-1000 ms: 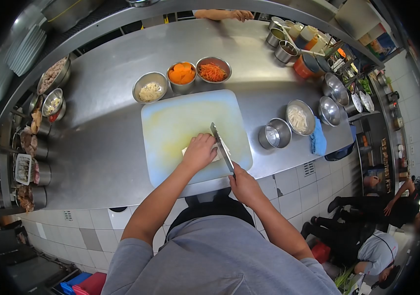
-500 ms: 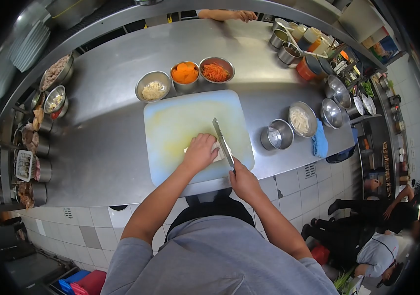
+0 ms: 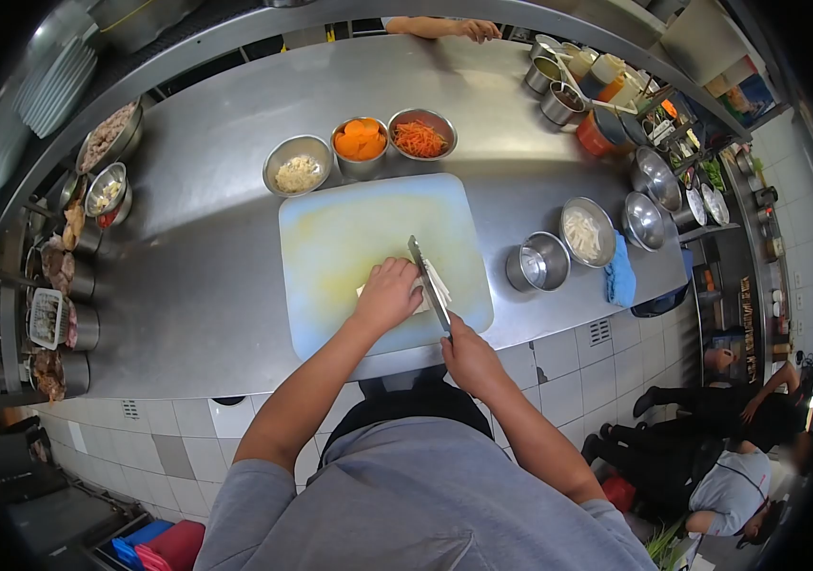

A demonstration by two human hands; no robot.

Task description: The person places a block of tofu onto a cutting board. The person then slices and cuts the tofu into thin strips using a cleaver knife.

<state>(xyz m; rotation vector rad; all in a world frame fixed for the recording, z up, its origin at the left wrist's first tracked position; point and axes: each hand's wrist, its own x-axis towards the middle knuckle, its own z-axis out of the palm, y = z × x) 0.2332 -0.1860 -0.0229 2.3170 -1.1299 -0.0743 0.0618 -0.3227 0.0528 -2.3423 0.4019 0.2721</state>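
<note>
Near the middle of the frame, white food lies on the cutting board, partly hidden under my left hand, whose bent fingers hold it down. Just right of that hand stands the knife, its handle wrapped in the clenched grip of my right hand. Thin white slices lie along the blade's right side. Above the board, three bowls stand side by side on the tabletop: one with pale bits, one with orange slices, one with orange shreds. Right of the board I have a steel pot, a bowl of pale strips and a blue cloth. At the top edge shows another person's hand.
</note>
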